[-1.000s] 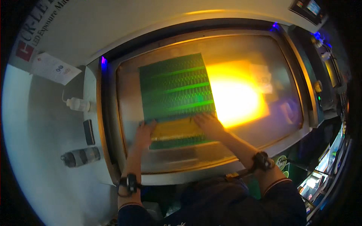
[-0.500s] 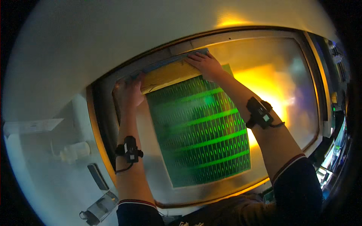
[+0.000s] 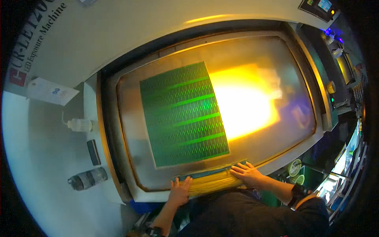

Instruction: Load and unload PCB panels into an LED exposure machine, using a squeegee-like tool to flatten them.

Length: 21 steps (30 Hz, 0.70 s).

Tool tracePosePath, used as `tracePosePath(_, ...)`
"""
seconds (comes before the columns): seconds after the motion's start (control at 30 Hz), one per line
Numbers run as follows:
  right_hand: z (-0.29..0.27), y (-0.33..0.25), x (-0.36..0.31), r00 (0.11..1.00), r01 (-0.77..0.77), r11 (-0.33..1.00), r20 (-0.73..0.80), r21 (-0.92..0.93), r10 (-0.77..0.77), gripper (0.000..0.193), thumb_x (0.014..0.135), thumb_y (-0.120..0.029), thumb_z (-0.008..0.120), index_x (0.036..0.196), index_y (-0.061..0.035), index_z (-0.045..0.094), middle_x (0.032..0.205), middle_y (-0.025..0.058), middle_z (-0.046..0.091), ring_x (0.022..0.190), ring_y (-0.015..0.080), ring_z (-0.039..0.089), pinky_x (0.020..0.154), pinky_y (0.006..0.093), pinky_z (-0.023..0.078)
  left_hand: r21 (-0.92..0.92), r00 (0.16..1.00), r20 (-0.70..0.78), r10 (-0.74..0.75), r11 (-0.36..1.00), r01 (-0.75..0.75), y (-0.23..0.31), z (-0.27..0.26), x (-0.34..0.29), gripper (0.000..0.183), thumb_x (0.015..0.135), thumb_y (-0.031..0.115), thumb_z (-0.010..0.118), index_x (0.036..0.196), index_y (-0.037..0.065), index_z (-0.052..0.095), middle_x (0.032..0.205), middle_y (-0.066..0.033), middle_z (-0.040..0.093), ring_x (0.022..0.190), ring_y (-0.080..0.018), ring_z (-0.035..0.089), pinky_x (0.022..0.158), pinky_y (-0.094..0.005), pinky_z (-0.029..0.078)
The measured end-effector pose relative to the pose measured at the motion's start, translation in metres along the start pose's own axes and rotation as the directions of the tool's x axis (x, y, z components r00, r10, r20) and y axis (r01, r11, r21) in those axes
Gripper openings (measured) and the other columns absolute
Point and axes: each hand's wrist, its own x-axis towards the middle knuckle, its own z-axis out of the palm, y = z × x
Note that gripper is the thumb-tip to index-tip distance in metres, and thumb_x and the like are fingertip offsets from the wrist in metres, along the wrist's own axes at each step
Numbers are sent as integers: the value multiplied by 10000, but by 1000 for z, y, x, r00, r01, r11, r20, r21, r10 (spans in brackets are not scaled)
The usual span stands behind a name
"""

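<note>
Both ends held!

Left hand [image 3: 180, 192] and right hand [image 3: 249, 176] each have a grip clasped on an end of the yellow bar [image 3: 215, 184], at the machine bed's [image 3: 135, 152] near edge; beyond, the green panel [image 3: 183, 115] lies flat.

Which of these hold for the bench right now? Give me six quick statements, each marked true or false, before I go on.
1. The left hand and right hand both touch the yellow strip. True.
2. The green panel lies on the framed bed. True.
3. The yellow strip lies across the middle of the green panel. False: it is past the panel's near edge, on the person's side.
4. The white bottle is farther from the person than the dark flat block. True.
5. The bed is brightest to the left of the green panel. False: the bright patch is to its right.
6. The right hand is nearer the dark flat block. False: the left hand is.
</note>
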Motion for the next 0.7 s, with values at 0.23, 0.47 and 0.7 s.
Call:
tracePosePath(0.23,12,38,19,946,-95,990,-318,-102,58,655,819,-169,618,1439,-167,405,1503,72,391,1357,310,400,1078,604,303,58,982,-185,-46,997,57,6,-16,48,768,801,117,646,1497,165,325,1534,-52,352,1346,-480,332,1101,-654,230)
tracePosePath(0.47,-153,224,234,814,-336,857,-577,-390,56,691,787,-82,568,1447,-203,405,1487,41,420,1330,275,403,1077,535,327,126,778,-628,0,987,102,-107,-211,288,845,707,-37,649,1475,163,359,1489,-90,395,1355,-435,336,1079,-628,303)
tracePosePath(0.7,-268,343,352,776,-368,883,-619,-293,118,645,862,-138,521,1461,-332,382,1488,-10,434,1342,241,435,1089,492,359,66,759,-651,9,997,44,-165,-353,426,804,702,-11,664,1440,166,398,1483,-85,406,1317,-425,388,1064,-614,335)
